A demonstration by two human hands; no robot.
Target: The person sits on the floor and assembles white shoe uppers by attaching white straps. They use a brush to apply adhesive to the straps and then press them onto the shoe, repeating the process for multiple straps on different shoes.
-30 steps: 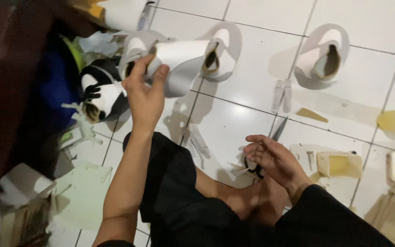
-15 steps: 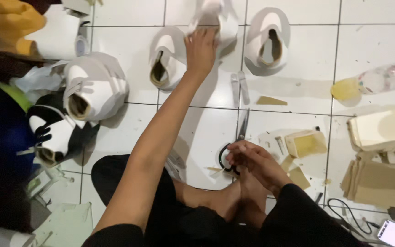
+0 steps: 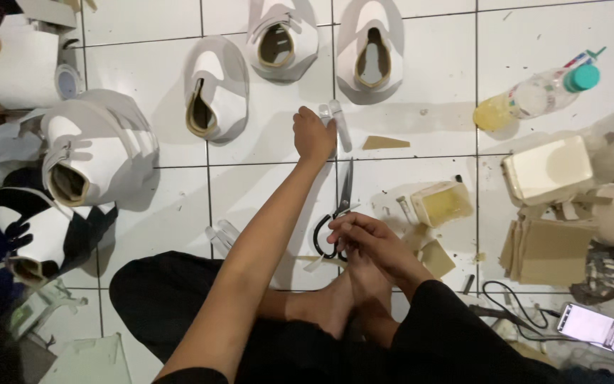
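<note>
the left hand point(image 3: 313, 135), fingers closed on white strips point(image 3: 337, 122) lying on the tile, could drag them askew, while the right hand point(image 3: 364, 238), loosely curled beside the scissors point(image 3: 338, 213), risks a nick.

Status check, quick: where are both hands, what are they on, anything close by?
Left hand stretched out, closed on pale strips on the floor tiles. Right hand by the bare foot, touching scissors. White shoe upper lies left of the strips, apart.
</note>
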